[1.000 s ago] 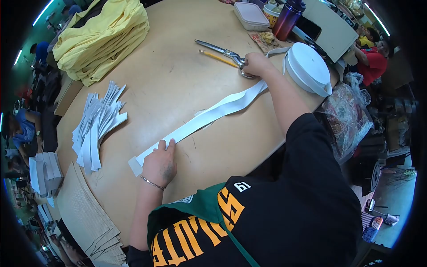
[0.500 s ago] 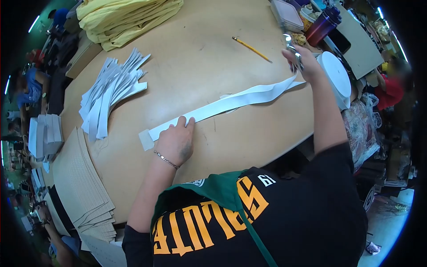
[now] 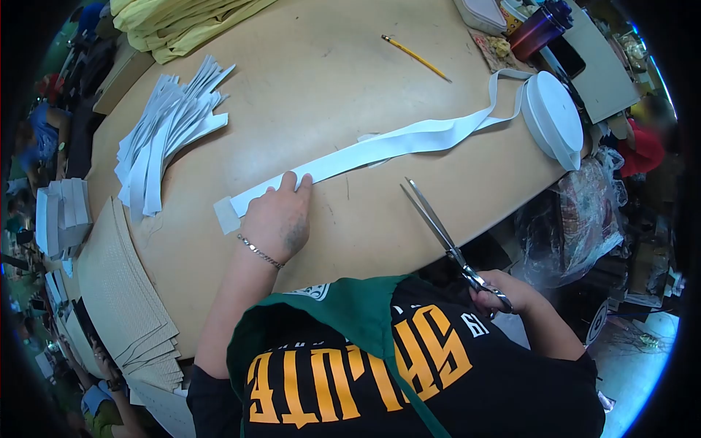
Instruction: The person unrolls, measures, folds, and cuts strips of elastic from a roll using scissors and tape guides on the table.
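Observation:
My left hand [image 3: 280,219] lies on the near end of a flat white elastic band [image 3: 365,162], fingers stretched out and pressing it to the table. A pale piece of tape [image 3: 227,216] is stuck down just past that end. From there the band runs right in a double layer and loops back to a white roll [image 3: 553,120]. My right hand [image 3: 504,290] is closed round the handles of metal scissors [image 3: 454,252]. Their blades point up and left over the table's near edge, slightly apart and clear of the band.
Cut white strips [image 3: 168,135] lie in a heap at left, above stacked beige sheets [image 3: 124,285]. A pencil [image 3: 416,58] and folded yellow cloth [image 3: 175,25] are farther back. A purple bottle [image 3: 539,31] stands near the roll. Several people work around the edges.
My right hand, with the scissors, has swung from the far right of the table down toward my body. My left hand stays on the band. The view has shifted slightly.

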